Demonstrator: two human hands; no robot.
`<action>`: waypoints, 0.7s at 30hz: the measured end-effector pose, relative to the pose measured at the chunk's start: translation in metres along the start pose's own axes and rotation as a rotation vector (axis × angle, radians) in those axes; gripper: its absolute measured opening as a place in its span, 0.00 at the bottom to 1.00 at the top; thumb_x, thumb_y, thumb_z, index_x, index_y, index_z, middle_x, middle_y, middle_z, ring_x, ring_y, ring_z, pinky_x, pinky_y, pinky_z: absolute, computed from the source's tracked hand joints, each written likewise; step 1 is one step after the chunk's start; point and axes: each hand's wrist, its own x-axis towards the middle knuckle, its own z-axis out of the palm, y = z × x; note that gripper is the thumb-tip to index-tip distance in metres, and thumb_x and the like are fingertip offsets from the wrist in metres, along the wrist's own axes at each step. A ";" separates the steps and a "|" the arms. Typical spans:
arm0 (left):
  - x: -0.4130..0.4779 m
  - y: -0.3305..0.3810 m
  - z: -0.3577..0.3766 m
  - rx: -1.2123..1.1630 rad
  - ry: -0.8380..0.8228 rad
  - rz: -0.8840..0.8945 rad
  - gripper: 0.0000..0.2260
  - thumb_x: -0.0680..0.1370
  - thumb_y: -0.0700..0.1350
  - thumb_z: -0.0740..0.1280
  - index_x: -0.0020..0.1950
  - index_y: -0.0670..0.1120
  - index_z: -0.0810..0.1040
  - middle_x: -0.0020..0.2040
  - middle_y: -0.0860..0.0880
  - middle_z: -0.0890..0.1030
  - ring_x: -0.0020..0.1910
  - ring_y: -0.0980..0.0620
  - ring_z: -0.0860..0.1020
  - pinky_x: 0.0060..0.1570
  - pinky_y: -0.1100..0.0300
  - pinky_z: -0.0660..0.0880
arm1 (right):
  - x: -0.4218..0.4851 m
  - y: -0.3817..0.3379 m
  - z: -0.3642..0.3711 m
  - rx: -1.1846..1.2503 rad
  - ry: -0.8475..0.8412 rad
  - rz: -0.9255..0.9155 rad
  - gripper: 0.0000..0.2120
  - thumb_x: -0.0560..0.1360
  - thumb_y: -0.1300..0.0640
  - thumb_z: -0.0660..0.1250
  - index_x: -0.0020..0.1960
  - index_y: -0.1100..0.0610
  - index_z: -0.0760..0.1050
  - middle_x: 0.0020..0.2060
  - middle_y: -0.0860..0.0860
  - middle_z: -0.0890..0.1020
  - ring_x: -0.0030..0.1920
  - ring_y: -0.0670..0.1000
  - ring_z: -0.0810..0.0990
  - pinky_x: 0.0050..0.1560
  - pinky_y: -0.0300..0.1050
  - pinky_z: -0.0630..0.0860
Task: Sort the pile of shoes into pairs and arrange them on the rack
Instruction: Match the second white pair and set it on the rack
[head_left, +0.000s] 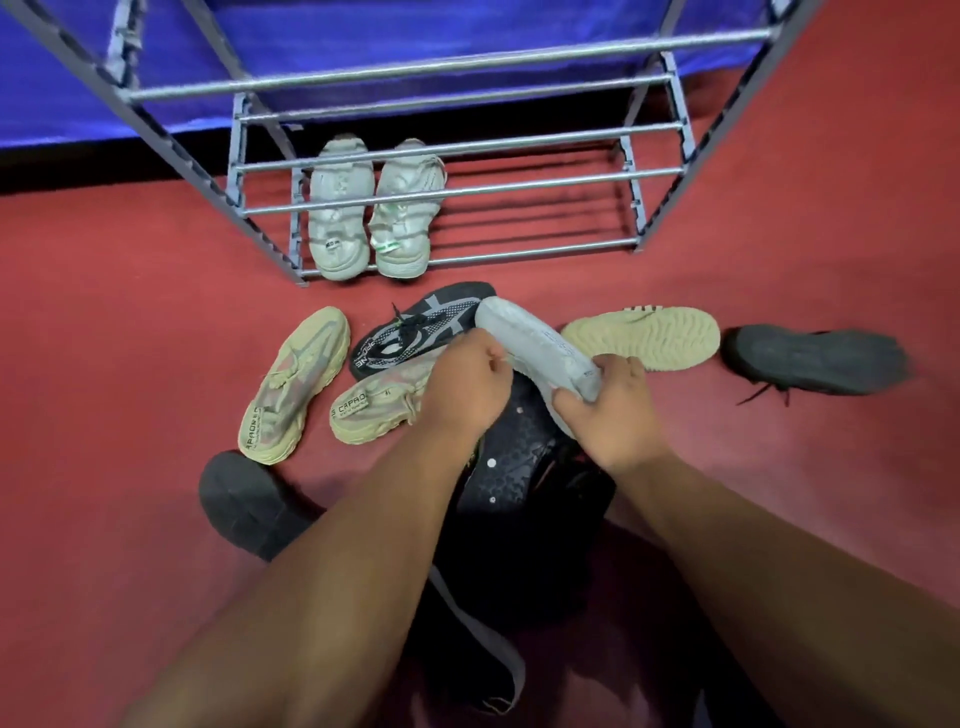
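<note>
A pale grey shoe (530, 338), sole up, is held above the pile. My right hand (608, 410) grips its near end, and my left hand (467, 384) is closed at its side. Under them lie dark shoes (519, 467) and a black patterned sneaker (415, 327). Two beige sneakers (296, 384) (374, 405) rest on the left, and a third beige one (644, 338) lies sole up on the right. A white pair (340, 208) (408, 208) stands on the bottom shelf of the grey metal rack (467, 192).
A black shoe (815, 358) lies sole up at the far right on the red floor (130, 312). Another dark shoe (249, 504) lies at the lower left beside my left forearm. A blue fabric (363, 31) hangs behind the rack.
</note>
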 end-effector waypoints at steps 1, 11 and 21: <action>0.007 0.011 0.008 0.058 -0.063 0.072 0.06 0.77 0.43 0.66 0.52 0.47 0.80 0.50 0.49 0.79 0.50 0.49 0.79 0.52 0.53 0.77 | 0.000 0.004 -0.003 0.019 0.008 -0.007 0.23 0.72 0.45 0.71 0.61 0.55 0.74 0.54 0.50 0.71 0.54 0.51 0.73 0.52 0.49 0.76; 0.060 0.039 0.050 0.436 -0.153 -0.078 0.28 0.78 0.52 0.67 0.75 0.41 0.69 0.72 0.41 0.69 0.70 0.38 0.69 0.71 0.44 0.69 | 0.029 0.083 -0.053 0.079 0.340 0.305 0.28 0.71 0.47 0.74 0.61 0.65 0.74 0.56 0.62 0.74 0.59 0.62 0.71 0.59 0.49 0.68; 0.033 -0.064 0.003 0.552 -0.044 -0.364 0.25 0.76 0.46 0.67 0.73 0.45 0.70 0.72 0.44 0.71 0.71 0.39 0.68 0.68 0.42 0.69 | 0.032 0.066 -0.016 0.140 0.128 0.430 0.34 0.68 0.48 0.77 0.64 0.63 0.68 0.59 0.56 0.69 0.55 0.53 0.68 0.58 0.44 0.69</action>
